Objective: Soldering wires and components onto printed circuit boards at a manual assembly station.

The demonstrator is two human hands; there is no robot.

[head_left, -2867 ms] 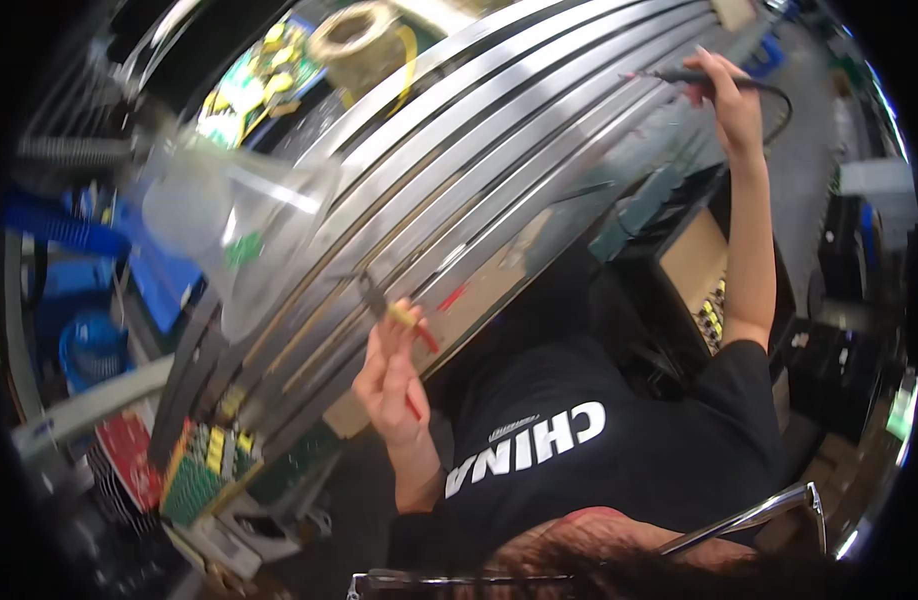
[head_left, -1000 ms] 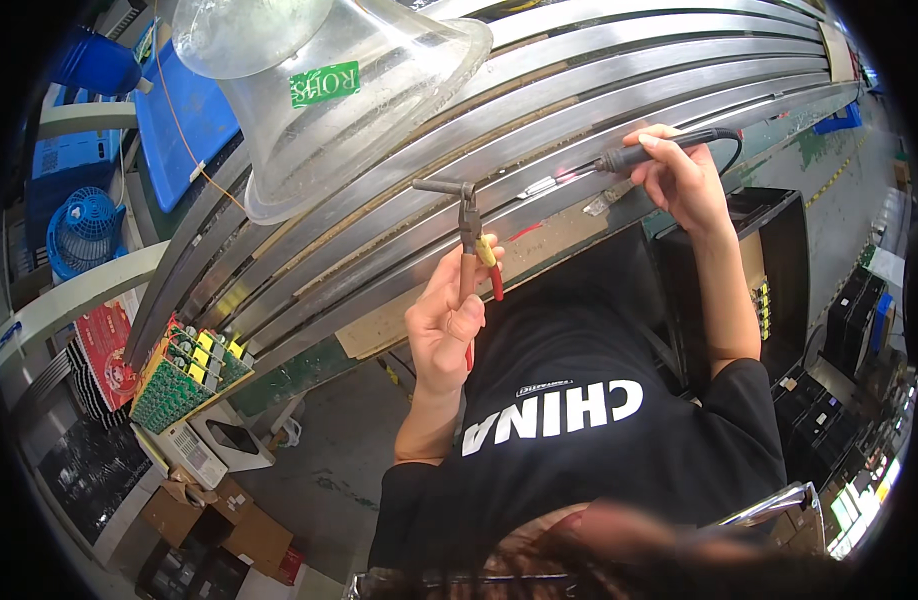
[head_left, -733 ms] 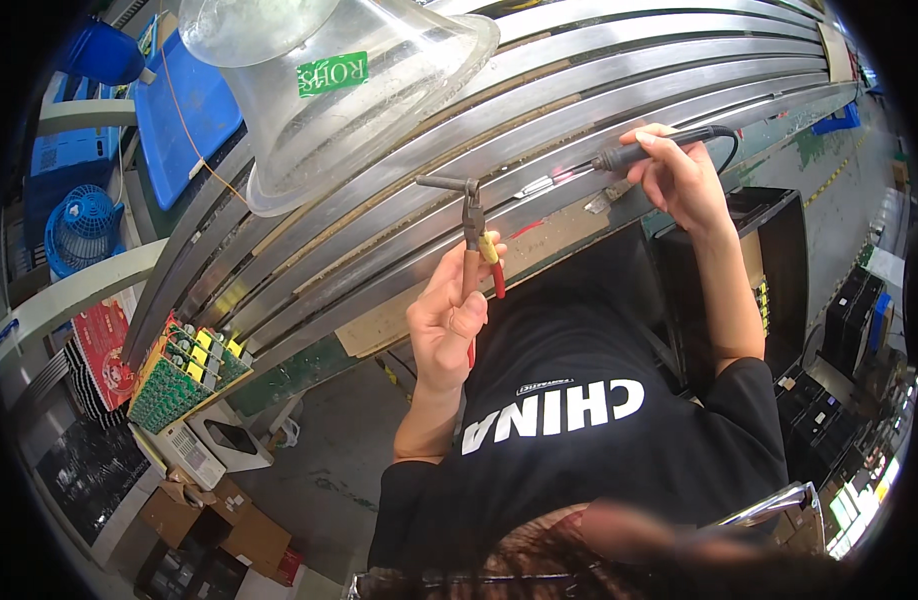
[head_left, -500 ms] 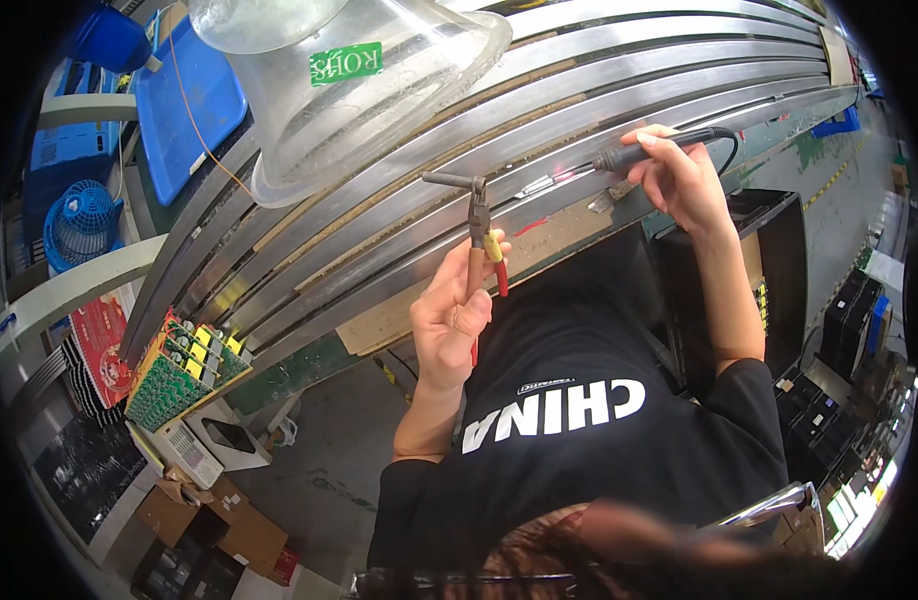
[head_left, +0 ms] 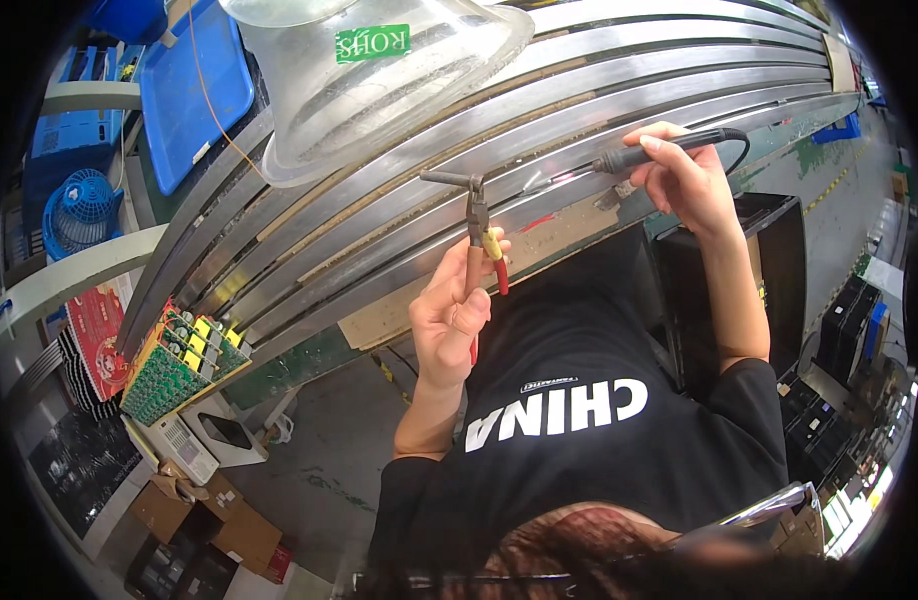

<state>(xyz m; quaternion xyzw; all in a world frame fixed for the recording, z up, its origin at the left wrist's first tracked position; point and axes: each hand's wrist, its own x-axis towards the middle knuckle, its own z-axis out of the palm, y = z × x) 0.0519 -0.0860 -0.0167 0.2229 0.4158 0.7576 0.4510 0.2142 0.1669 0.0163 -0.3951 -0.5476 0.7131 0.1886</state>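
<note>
The left hand was raised over the near side of the worktop, its fingers closed around the handles of a pair of pliers with red and yellow grips. The pliers stood with their head toward the far side, and a dark, narrow bar stuck out leftward from that head; whether the bar was clamped in it could not be told.

Farther right, the right hand pinched the black handle of a soldering iron between thumb and forefinger, the other fingers curled in below. The iron's slim tip pointed left, toward the pliers but apart from them, and its cable looped away to the right.

Long metal rails ran left to right across the worktop beyond both hands. A clear plastic hood with a green label hung at the far left, and a blue tray lay left of it. On the near left, green circuit boards with yellow parts stood just beside a red box. A black crate was at the right, beside the right forearm.
</note>
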